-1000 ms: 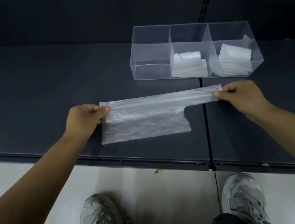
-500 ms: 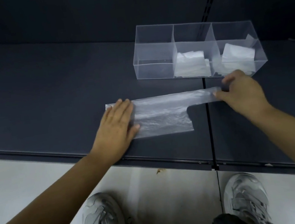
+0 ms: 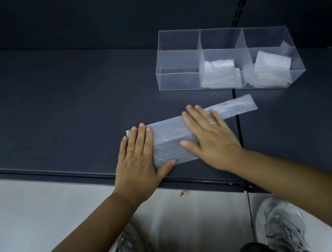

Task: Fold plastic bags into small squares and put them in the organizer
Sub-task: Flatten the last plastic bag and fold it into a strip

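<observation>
A clear plastic bag [image 3: 169,140], folded into a long strip, lies flat on the dark table [image 3: 61,98] near its front edge. My left hand [image 3: 140,159] presses flat on the strip's left end with straight fingers. My right hand [image 3: 211,138] lies flat on the middle of the strip, fingers spread. The strip's narrow right end [image 3: 241,105] sticks out uncovered. Behind it stands the clear organizer [image 3: 179,60] with three compartments. The left one holds nothing, while folded bags sit in the middle one [image 3: 219,73] and the right one [image 3: 270,68].
A seam [image 3: 236,116] runs front to back across the table under the bag's right part. The table's front edge [image 3: 60,172] passes just below my hands. Below it are a pale floor and my two grey shoes [image 3: 281,223].
My right hand let go of the strip's right end and moved left to lie flat on its middle. My left hand stays pressed on the left end. The strip now lies slightly slanted.
</observation>
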